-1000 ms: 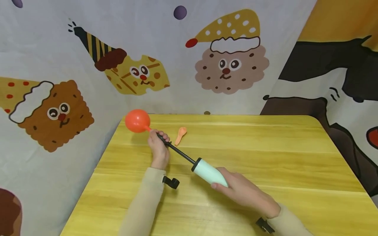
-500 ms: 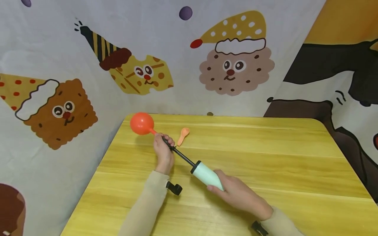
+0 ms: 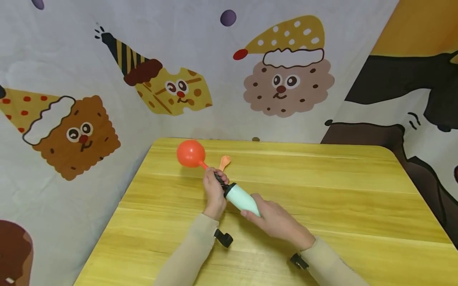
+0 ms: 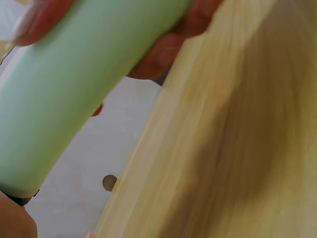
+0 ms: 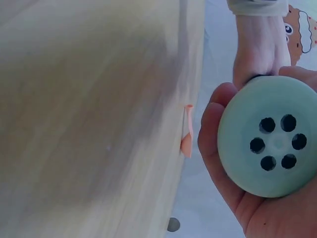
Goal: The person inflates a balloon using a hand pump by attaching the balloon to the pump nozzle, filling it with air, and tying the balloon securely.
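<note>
A mint-green balloon pump (image 3: pixel 242 199) with black ends slants between both hands above the table, its shaft slid into the barrel. My right hand (image 3: pixel 277 219) grips the barrel from behind. With curled fingers my left hand (image 3: pixel 214 188) holds the pump's black front end, where the neck of a partly inflated red balloon (image 3: pixel 191 153) comes out. Whether the left fingers also pinch the balloon's neck I cannot tell. In the right wrist view the round end of the pump (image 5: pixel 270 136) shows several holes. A limp orange balloon (image 3: pixel 225 162) lies just beyond my left hand, partly hidden by it.
The wood-grain table (image 3: pixel 322 190) stretches under both arms, its far edge near a cloth backdrop (image 3: pixel 222 71) printed with cartoon biscuits and cheese. Black cameras are strapped at each sleeve cuff.
The pump's black shaft, visible before, has slid into the green barrel. My left hand and the red balloon have come right toward the barrel, while my right hand shifted a little left and up.
</note>
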A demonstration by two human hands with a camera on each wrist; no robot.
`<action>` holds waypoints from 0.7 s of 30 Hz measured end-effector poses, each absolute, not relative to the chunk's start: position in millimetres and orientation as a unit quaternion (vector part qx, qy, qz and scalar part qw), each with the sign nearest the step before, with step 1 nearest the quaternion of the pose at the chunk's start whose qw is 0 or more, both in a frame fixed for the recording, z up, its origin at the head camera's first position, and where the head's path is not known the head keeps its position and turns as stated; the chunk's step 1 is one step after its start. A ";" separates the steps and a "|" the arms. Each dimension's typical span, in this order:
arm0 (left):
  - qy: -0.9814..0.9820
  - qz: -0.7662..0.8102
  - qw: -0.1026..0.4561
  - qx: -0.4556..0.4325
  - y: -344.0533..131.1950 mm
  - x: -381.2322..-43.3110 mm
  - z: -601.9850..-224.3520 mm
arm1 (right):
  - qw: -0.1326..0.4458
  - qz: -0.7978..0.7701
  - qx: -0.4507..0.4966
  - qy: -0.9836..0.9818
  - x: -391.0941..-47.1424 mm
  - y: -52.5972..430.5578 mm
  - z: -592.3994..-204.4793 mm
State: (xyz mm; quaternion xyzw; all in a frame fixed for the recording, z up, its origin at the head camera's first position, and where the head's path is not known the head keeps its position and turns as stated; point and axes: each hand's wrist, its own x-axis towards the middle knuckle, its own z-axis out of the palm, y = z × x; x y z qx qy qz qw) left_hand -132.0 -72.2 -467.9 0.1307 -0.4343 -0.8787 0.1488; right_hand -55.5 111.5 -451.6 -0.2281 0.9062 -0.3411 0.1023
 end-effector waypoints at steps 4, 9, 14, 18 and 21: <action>-0.433 -0.878 0.155 0.132 -75.3 -135.9 -468.1 | 0.110 -0.349 -0.220 0.904 -55.4 113.1 -453.8; -0.422 -0.882 0.164 0.126 -83.6 -143.3 -465.7 | 0.108 -0.354 -0.216 0.904 -51.9 122.1 -454.7; -0.404 -0.885 0.194 0.128 -102.8 -152.6 -460.7 | 0.107 -0.339 -0.231 0.906 -42.8 142.3 -452.8; -0.393 -0.884 0.210 0.143 -120.7 -158.4 -457.0 | 0.112 -0.331 -0.242 0.905 -35.5 161.7 -452.9; -0.383 -0.882 0.224 0.155 -126.2 -160.9 -456.8 | 0.108 -0.326 -0.251 0.905 -33.2 171.9 -456.3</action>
